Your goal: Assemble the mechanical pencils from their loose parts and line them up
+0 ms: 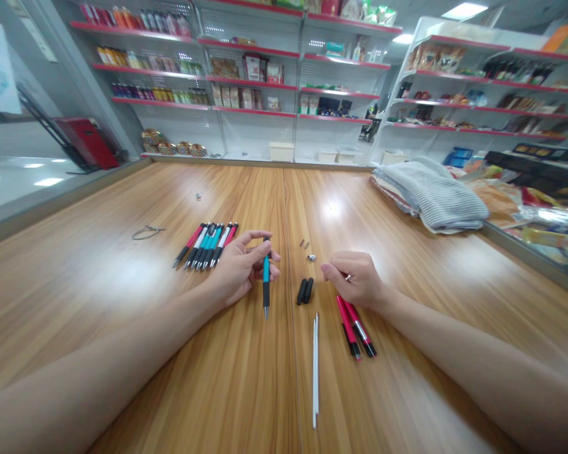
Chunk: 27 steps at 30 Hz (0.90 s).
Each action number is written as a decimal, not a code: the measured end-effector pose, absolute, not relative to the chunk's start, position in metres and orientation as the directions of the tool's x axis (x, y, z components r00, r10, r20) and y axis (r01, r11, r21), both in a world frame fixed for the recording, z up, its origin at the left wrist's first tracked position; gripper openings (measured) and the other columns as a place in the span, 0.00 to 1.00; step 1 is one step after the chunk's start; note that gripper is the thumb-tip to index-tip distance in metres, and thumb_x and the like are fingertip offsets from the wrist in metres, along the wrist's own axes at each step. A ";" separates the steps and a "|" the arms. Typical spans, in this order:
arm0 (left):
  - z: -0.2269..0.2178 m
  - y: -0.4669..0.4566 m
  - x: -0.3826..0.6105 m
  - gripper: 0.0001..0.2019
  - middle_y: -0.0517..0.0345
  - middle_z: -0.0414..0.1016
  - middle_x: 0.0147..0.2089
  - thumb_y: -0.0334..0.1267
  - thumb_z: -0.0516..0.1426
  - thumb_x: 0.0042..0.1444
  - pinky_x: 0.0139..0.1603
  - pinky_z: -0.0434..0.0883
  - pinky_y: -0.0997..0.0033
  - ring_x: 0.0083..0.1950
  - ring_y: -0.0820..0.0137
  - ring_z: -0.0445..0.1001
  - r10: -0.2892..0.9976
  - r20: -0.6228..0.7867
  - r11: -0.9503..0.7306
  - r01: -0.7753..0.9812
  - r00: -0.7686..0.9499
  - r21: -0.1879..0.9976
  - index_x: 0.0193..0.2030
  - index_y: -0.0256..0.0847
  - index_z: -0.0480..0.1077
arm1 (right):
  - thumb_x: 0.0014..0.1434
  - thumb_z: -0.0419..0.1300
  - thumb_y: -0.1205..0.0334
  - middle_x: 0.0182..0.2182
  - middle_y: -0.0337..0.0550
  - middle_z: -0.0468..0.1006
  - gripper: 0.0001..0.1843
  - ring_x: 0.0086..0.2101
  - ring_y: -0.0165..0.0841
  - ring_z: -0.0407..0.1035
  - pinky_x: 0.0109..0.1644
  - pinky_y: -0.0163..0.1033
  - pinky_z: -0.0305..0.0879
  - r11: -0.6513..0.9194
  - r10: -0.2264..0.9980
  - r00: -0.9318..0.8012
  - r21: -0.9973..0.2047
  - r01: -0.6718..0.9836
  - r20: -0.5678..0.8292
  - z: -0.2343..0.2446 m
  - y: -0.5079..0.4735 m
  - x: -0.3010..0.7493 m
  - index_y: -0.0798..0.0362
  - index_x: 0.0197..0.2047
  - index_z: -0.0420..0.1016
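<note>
Pinched in the fingers of my left hand [239, 268] is a blue ballpoint pen [266, 271], its metal tip pointing down toward me. My right hand [357, 277] is closed above two pink pen barrels [353, 321] with black ends. A tiny shiny spot shows between its fingers, too small to name. Between the hands lie two black pen grips [305, 291], small silver pen tips [311, 257] and two tiny springs [304, 244]. Thin white ink refills [315, 372] lie nearer to me. Left of my left hand is a row of several pink, white and blue pens [206, 246].
A thin looped cable [146, 232] and a small metal piece [198, 196] lie on the left of the wooden table [170, 378]. Folded striped cloths [430, 192] are stacked at the back right, beside packaged goods [549, 221]. Stocked shelves [250, 113] stand behind the table.
</note>
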<state>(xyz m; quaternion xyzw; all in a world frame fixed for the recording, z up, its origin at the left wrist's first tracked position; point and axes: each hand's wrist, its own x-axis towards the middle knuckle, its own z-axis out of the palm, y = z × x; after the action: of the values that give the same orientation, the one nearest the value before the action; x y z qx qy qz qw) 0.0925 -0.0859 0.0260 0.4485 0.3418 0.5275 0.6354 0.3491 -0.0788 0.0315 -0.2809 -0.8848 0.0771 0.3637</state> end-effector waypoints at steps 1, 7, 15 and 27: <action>0.026 -0.086 0.093 0.17 0.54 0.76 0.34 0.38 0.61 0.57 0.25 0.73 0.68 0.26 0.66 0.77 0.977 0.036 0.043 -0.358 0.211 0.933 0.50 0.42 0.62 | 0.64 0.53 0.64 0.18 0.39 0.64 0.19 0.22 0.25 0.58 0.29 0.36 0.50 0.829 0.555 -0.577 -0.341 0.443 0.600 0.031 -0.079 0.349 0.57 0.21 0.68; 0.027 -0.086 0.093 0.18 0.55 0.76 0.34 0.38 0.62 0.56 0.24 0.73 0.69 0.24 0.68 0.75 0.976 0.027 0.054 -0.362 0.215 0.930 0.50 0.41 0.62 | 0.63 0.55 0.64 0.17 0.35 0.56 0.21 0.21 0.24 0.52 0.28 0.36 0.46 0.834 0.546 -0.585 -0.324 0.447 0.600 0.028 -0.078 0.350 0.55 0.18 0.58; 0.027 -0.086 0.092 0.18 0.54 0.76 0.33 0.38 0.63 0.54 0.23 0.73 0.70 0.23 0.68 0.75 0.977 0.031 0.051 -0.372 0.212 0.927 0.49 0.40 0.64 | 0.62 0.56 0.64 0.18 0.34 0.52 0.22 0.21 0.24 0.50 0.28 0.37 0.44 0.842 0.534 -0.593 -0.321 0.433 0.602 0.027 -0.077 0.350 0.54 0.19 0.52; 0.027 -0.086 0.092 0.23 0.57 0.75 0.33 0.37 0.62 0.56 0.22 0.72 0.72 0.22 0.72 0.73 0.976 0.060 0.029 -0.395 0.211 0.918 0.58 0.43 0.61 | 0.62 0.56 0.64 0.17 0.33 0.52 0.23 0.20 0.23 0.50 0.27 0.36 0.44 0.857 0.512 -0.621 -0.303 0.416 0.594 0.028 -0.077 0.349 0.54 0.18 0.50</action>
<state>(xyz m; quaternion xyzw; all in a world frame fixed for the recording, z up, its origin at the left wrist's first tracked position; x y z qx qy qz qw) 0.0923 -0.0860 0.0273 0.4447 0.3266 0.5365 0.6385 0.3492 -0.0773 0.0283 -0.2585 -0.8976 0.0681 0.3506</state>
